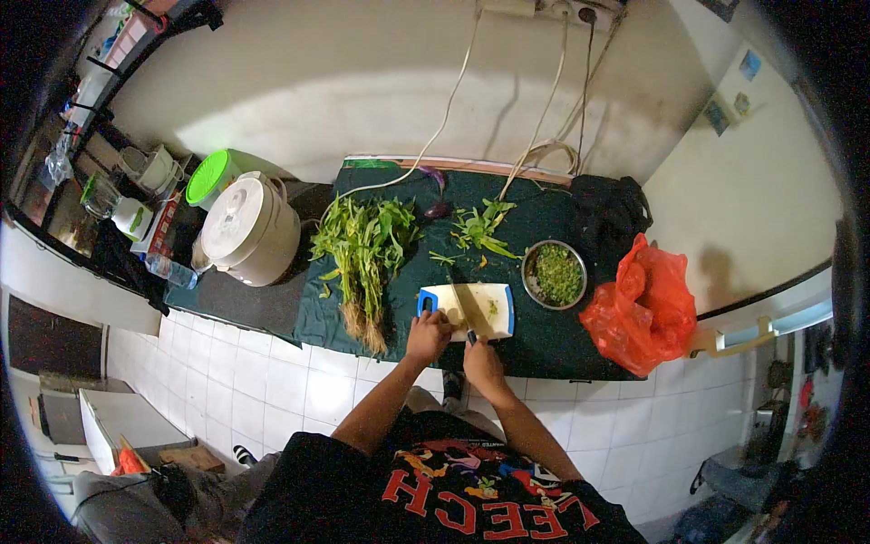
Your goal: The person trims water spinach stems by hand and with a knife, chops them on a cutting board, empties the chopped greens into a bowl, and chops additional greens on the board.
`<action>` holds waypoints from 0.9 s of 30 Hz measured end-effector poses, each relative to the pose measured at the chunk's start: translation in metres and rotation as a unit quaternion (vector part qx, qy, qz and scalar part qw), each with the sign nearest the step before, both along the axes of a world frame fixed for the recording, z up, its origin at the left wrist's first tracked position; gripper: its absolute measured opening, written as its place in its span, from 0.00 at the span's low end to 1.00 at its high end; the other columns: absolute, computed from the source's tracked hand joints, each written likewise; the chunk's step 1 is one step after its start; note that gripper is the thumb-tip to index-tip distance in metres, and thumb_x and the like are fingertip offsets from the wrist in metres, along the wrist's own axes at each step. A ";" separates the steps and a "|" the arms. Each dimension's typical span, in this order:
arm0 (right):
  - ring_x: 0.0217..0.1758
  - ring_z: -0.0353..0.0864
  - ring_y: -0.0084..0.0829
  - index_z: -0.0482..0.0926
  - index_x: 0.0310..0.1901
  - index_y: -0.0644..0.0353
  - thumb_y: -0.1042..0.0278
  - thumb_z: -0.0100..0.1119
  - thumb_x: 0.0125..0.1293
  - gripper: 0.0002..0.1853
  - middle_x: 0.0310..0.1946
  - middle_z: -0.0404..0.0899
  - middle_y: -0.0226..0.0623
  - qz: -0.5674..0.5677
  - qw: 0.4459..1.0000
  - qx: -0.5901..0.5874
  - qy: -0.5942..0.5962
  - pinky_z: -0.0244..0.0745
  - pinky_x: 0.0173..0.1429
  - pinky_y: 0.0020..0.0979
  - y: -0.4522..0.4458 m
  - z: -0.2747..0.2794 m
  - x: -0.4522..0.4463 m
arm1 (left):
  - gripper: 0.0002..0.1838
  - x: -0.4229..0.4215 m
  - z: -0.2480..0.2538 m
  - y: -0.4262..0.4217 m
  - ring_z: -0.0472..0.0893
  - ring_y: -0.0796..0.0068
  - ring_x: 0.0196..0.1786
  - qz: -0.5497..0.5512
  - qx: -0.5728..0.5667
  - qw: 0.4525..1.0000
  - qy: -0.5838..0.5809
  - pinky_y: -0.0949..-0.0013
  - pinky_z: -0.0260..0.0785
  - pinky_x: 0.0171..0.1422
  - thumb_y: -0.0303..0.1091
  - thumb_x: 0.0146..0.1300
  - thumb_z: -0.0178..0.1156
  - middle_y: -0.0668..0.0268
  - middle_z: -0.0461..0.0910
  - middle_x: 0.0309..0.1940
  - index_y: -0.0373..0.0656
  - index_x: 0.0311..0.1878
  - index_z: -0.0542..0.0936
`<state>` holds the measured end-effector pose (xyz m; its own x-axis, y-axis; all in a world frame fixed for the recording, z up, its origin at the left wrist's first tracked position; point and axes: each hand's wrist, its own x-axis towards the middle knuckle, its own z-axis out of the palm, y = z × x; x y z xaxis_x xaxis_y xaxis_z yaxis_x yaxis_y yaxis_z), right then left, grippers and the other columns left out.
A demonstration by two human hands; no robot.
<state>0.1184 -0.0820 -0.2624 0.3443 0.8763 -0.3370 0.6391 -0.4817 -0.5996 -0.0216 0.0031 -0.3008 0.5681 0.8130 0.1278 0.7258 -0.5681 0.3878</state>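
Head view — I see the right hand [484,363] closed round the knife [468,306], blade over the cutting board [440,294]. The left hand [429,335] is at the board's left end; its pinch I can't make out. Leafy greens [367,238] crowd left of the grip — bowl [555,275] and red bag [642,310] hem in its right.

On the black T-shirt [435,476] we make out large red letters [456,515], upside down to us, that seem to spell "LEECH" — the smaller pale line [476,443] is too tiny to read. Pale marks show on the red box [163,227] — we cannot read them.
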 end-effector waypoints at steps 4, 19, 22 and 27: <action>0.37 0.82 0.60 0.71 0.44 0.72 0.57 0.49 0.71 0.20 0.32 0.81 0.62 0.041 0.999 -0.013 -0.017 0.77 0.43 0.53 0.004 0.016 0.001 | 0.08 -0.002 0.004 -0.002 0.73 0.63 0.49 -0.006 0.005 1.000 -0.007 0.56 0.65 0.49 0.37 0.54 0.64 0.72 0.76 0.42 0.56 0.38 0.86; 0.34 0.82 0.60 0.70 0.44 0.74 0.57 0.49 0.71 0.21 0.29 0.80 0.64 0.007 0.998 0.012 -0.062 0.77 0.40 0.54 -0.014 -0.008 -0.014 | 0.11 0.002 -0.004 -0.005 0.73 0.62 0.48 -0.011 -0.011 1.000 -0.025 0.58 0.68 0.52 0.34 0.55 0.60 0.70 0.79 0.40 0.52 0.40 0.87; 0.36 0.82 0.61 0.69 0.45 0.74 0.56 0.48 0.72 0.21 0.30 0.80 0.64 0.043 0.998 -0.022 -0.032 0.77 0.42 0.55 -0.007 0.005 -0.007 | 0.10 0.002 -0.002 -0.002 0.74 0.62 0.48 -0.014 -0.016 1.000 -0.017 0.58 0.68 0.53 0.34 0.56 0.60 0.70 0.80 0.38 0.52 0.39 0.87; 0.40 0.82 0.60 0.70 0.46 0.72 0.56 0.47 0.72 0.21 0.34 0.80 0.63 0.061 0.996 -0.021 -0.055 0.77 0.45 0.54 -0.015 0.014 -0.013 | 0.08 0.002 -0.005 0.001 0.74 0.61 0.46 0.006 -0.009 1.000 -0.018 0.57 0.68 0.52 0.35 0.58 0.60 0.69 0.82 0.37 0.51 0.39 0.86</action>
<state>0.1051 -0.0969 -0.2484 0.2726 0.8995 -0.3415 0.7548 -0.4201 -0.5039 -0.0192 0.0040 -0.3056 0.5532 0.8224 0.1330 0.7179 -0.5516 0.4247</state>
